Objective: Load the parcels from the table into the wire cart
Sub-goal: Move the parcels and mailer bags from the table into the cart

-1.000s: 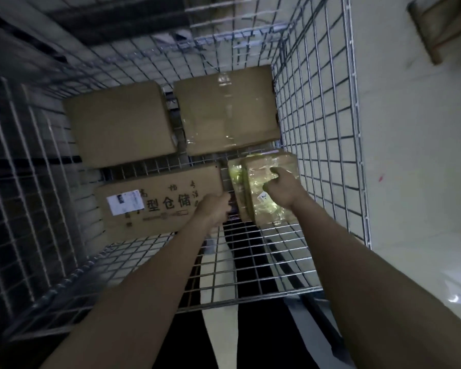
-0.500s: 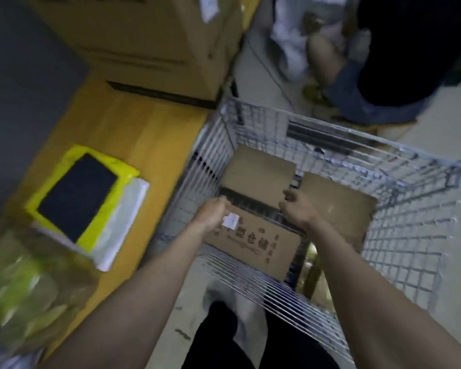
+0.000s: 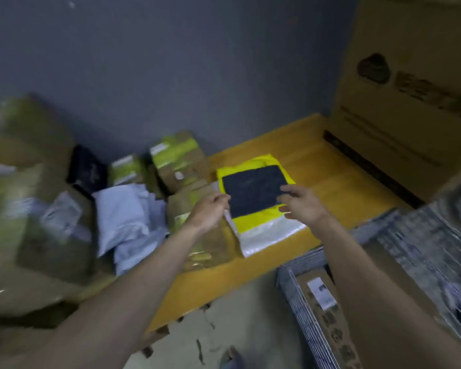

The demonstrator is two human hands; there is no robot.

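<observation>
Lying flat, yellow parcel [image 3: 253, 194], dark centre panel

Wire cart [image 3: 421, 265] cut off at right edge, blurred; left parcels [image 3: 37, 198] motion-smeared, labels unreadable.

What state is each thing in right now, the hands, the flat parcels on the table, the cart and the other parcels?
Left hand: fingers curled at the flat stack's left edge, grip unclear.
Right hand: open, fingers spread over the black parcel's right edge.
Black parcel: flat, on top.
Yellow parcel: flat, beneath it.
Clear bag: flat, at the bottom.
Wire cart: holds a cardboard box.
Grey mailers: piled, crumpled.
</observation>
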